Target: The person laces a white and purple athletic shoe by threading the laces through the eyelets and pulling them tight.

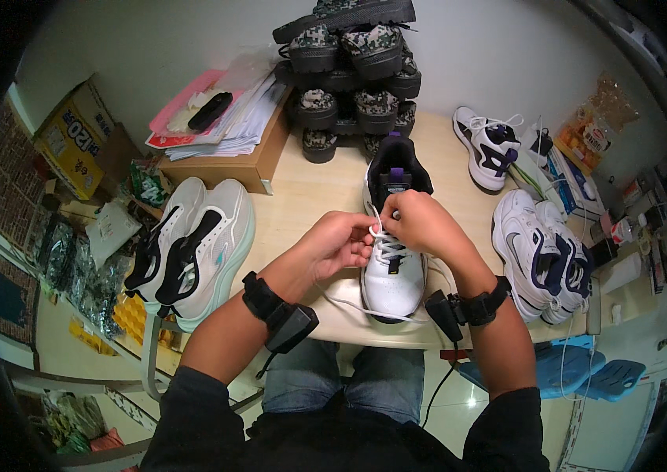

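Observation:
A white sneaker (394,289) with a black lining stands near the table's front edge, its toe toward me. My left hand (337,242) is at the sneaker's left side, thumb and forefinger closed on a white shoelace (378,223). On the other side my right hand (421,223) reaches over the tongue, its fingers pinched on the lace near the upper eyelets. The exact grip of the right fingertips is partly hidden. Loose lace ends (336,296) trail over the table beside the toe. A purple tab (398,176) shows on the tongue.
Pale running shoes (219,244) stand at the left, white sneakers (523,244) at the right, and a single white-and-black sneaker (484,153) farther back. Stacked camouflage shoes (349,79) rise at the back. A cardboard box (266,161) bears papers (231,130).

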A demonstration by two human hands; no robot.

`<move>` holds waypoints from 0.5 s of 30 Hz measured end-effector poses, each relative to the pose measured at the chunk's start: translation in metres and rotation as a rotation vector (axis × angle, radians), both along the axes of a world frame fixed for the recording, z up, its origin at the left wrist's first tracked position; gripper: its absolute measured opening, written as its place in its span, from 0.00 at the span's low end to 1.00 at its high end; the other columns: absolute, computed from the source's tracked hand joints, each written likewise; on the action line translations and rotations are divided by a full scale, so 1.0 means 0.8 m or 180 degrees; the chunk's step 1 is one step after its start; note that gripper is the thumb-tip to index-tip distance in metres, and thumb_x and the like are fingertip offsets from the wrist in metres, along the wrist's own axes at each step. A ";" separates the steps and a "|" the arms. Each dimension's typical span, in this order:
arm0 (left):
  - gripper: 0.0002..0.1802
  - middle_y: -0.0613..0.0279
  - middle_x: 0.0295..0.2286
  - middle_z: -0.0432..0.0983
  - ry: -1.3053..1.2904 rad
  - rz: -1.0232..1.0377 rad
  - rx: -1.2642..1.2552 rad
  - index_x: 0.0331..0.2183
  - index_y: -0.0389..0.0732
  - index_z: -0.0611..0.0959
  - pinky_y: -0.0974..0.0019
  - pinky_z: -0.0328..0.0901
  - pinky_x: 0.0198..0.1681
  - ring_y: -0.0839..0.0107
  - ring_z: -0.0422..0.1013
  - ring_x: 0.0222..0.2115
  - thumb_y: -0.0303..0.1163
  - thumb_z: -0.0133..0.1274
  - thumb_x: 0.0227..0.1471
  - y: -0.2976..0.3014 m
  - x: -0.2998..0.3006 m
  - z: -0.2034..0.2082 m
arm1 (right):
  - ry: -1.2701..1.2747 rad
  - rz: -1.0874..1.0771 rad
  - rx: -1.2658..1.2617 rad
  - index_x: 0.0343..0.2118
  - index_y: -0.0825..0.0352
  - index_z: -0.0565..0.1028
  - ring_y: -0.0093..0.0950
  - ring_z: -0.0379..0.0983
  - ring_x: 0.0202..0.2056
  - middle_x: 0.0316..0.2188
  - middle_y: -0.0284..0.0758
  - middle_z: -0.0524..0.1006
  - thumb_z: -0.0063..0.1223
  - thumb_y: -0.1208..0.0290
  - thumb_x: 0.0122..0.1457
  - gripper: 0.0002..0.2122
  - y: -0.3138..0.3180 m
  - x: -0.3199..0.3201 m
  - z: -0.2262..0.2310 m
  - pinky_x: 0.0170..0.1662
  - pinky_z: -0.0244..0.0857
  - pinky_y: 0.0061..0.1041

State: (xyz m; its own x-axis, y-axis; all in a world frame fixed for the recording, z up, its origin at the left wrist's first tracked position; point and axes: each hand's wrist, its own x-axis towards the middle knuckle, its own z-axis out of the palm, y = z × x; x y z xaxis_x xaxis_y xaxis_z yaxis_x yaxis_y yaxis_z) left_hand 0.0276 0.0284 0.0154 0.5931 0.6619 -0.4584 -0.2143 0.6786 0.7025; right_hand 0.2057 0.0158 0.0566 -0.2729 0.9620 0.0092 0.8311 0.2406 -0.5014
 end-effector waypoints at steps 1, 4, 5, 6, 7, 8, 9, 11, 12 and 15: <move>0.08 0.67 0.20 0.70 0.0242 0.0089 0.0186 0.27 0.38 0.75 0.71 0.63 0.20 0.74 0.67 0.18 0.31 0.49 0.56 -0.003 0.003 0.006 | 0.0002 0.0002 0.0002 0.29 0.68 0.79 0.43 0.75 0.29 0.26 0.47 0.77 0.54 0.72 0.50 0.07 0.001 0.000 -0.002 0.35 0.68 0.34; 0.07 0.64 0.19 0.72 0.1121 -0.0028 0.1334 0.25 0.38 0.74 0.68 0.65 0.22 0.71 0.70 0.18 0.28 0.49 0.54 0.004 0.003 0.002 | -0.0050 0.0025 0.0145 0.28 0.68 0.77 0.44 0.75 0.30 0.26 0.46 0.77 0.55 0.72 0.49 0.06 -0.002 -0.001 -0.005 0.35 0.69 0.35; 0.07 0.63 0.19 0.73 0.1757 -0.0240 0.2297 0.24 0.38 0.74 0.67 0.66 0.22 0.69 0.71 0.19 0.27 0.49 0.53 0.006 0.003 -0.001 | -0.0176 -0.0035 0.0225 0.28 0.66 0.77 0.44 0.76 0.30 0.26 0.45 0.78 0.54 0.72 0.49 0.05 -0.005 -0.004 -0.002 0.35 0.69 0.37; 0.07 0.63 0.19 0.73 0.1755 -0.0249 0.2298 0.24 0.38 0.74 0.67 0.66 0.22 0.69 0.71 0.19 0.27 0.49 0.53 0.004 0.005 0.003 | -0.0300 -0.0102 0.0304 0.27 0.64 0.77 0.44 0.76 0.31 0.27 0.44 0.79 0.52 0.72 0.50 0.04 -0.007 -0.006 0.000 0.34 0.70 0.40; 0.06 0.63 0.18 0.73 0.2297 -0.0200 0.3350 0.24 0.37 0.73 0.67 0.66 0.22 0.69 0.71 0.18 0.27 0.49 0.52 -0.001 0.007 0.009 | -0.0300 -0.0113 0.0301 0.27 0.64 0.77 0.44 0.76 0.31 0.27 0.44 0.79 0.52 0.72 0.50 0.04 -0.009 -0.008 0.002 0.34 0.70 0.40; 0.06 0.62 0.17 0.73 0.2822 -0.0140 0.4408 0.24 0.37 0.73 0.67 0.66 0.22 0.69 0.71 0.18 0.26 0.49 0.51 -0.004 0.010 0.012 | -0.0500 -0.0137 0.0382 0.28 0.66 0.77 0.44 0.76 0.31 0.27 0.44 0.78 0.53 0.72 0.50 0.05 -0.012 -0.010 0.003 0.35 0.69 0.38; 0.06 0.62 0.18 0.73 0.2757 -0.0128 0.4274 0.25 0.37 0.74 0.70 0.64 0.21 0.70 0.71 0.18 0.27 0.50 0.52 -0.005 0.007 0.007 | -0.0690 -0.0138 0.0474 0.29 0.68 0.76 0.44 0.75 0.31 0.26 0.44 0.78 0.54 0.72 0.50 0.06 -0.013 -0.014 0.005 0.36 0.69 0.36; 0.06 0.62 0.19 0.73 0.2288 -0.0199 0.3151 0.26 0.37 0.75 0.70 0.64 0.21 0.71 0.71 0.18 0.28 0.50 0.53 0.001 0.002 0.000 | -0.0508 -0.0054 0.0345 0.29 0.68 0.77 0.44 0.75 0.31 0.26 0.44 0.78 0.54 0.72 0.50 0.06 -0.006 -0.006 0.000 0.36 0.69 0.36; 0.06 0.62 0.19 0.74 0.1774 -0.0272 0.2036 0.28 0.36 0.75 0.71 0.64 0.21 0.72 0.71 0.18 0.28 0.50 0.53 0.003 0.001 0.002 | -0.0341 0.0009 0.0204 0.29 0.68 0.77 0.44 0.76 0.31 0.26 0.45 0.78 0.54 0.72 0.51 0.06 -0.002 0.000 -0.003 0.36 0.69 0.36; 0.08 0.62 0.21 0.73 0.1163 -0.0167 0.1270 0.29 0.35 0.77 0.73 0.64 0.21 0.74 0.70 0.19 0.30 0.49 0.55 0.004 -0.006 0.006 | -0.0121 0.0209 0.0095 0.30 0.64 0.79 0.46 0.76 0.31 0.27 0.47 0.78 0.50 0.70 0.52 0.08 0.005 0.006 -0.005 0.35 0.70 0.42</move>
State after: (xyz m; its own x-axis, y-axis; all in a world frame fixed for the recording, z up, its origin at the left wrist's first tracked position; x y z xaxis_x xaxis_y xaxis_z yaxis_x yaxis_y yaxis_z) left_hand 0.0228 0.0317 0.0198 0.4791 0.8005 -0.3600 0.1191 0.3471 0.9302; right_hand 0.2108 0.0197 0.0523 -0.3361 0.9415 0.0261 0.8313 0.3096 -0.4616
